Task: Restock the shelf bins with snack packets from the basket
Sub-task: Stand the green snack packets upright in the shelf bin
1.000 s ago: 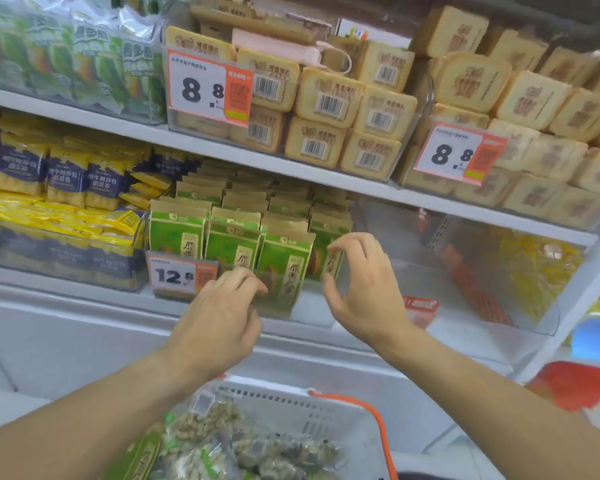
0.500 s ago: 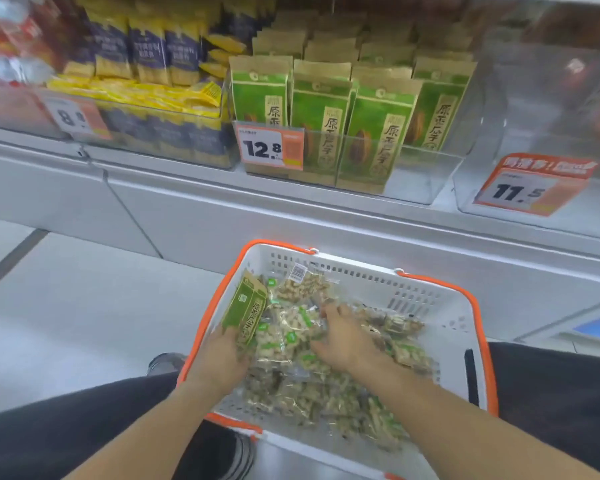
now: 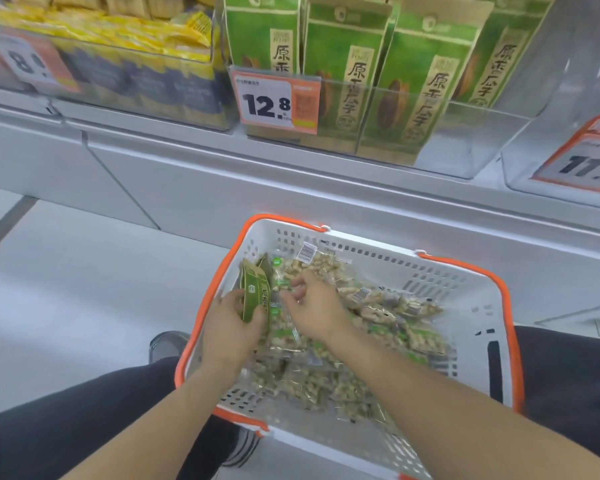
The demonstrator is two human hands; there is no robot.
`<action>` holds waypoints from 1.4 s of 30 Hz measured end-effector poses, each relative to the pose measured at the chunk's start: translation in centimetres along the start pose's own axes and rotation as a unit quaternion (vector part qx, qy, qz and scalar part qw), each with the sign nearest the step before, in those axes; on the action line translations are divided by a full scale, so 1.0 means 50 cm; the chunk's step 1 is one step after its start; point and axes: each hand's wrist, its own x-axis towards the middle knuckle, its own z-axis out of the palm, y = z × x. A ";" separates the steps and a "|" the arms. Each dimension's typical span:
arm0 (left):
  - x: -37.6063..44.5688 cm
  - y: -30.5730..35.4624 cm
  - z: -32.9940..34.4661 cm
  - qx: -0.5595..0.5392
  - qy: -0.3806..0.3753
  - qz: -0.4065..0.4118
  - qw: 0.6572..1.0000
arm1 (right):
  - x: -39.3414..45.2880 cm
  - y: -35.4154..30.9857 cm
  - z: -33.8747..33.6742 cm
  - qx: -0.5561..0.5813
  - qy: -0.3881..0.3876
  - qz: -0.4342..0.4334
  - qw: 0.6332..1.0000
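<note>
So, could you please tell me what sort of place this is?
Most likely a shop aisle: price tags fronting clear shelf bins of green packets, and a shopping basket of snacks.

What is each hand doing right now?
Left hand: holding green seed packets in the basket.
Right hand: fingers pinching a clear snack packet.

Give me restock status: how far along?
Done: the bin behind the 12.8 tag already has upright green packets, with room at its right end. In hand: left hand grips green packets in the basket; right hand picks among clear packets. Left: most of that pile.
</note>
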 end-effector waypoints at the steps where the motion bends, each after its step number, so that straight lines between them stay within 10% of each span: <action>1: 0.002 -0.003 -0.004 -0.013 -0.015 0.013 1.000 | 0.003 -0.009 0.004 0.034 -0.019 0.022 0.999; 9: -0.017 0.028 -0.008 -0.170 -0.122 -0.033 0.977 | 0.030 -0.011 0.021 0.181 -0.073 0.155 0.968; 14: 0.019 -0.006 -0.011 0.061 -0.050 0.039 0.996 | 0.012 0.019 -0.023 0.158 -0.019 0.157 0.975; 28: 0.012 -0.022 0.088 0.456 -0.033 0.104 0.883 | -0.043 0.127 -0.116 0.221 0.029 0.150 0.963; 37: 0.000 -0.015 0.055 0.034 -0.027 -0.031 0.999 | -0.025 0.113 -0.088 0.180 0.018 0.130 0.975; 42: 0.003 -0.039 0.041 0.095 -0.034 -0.040 0.994 | -0.033 0.102 -0.073 0.158 -0.007 0.123 0.980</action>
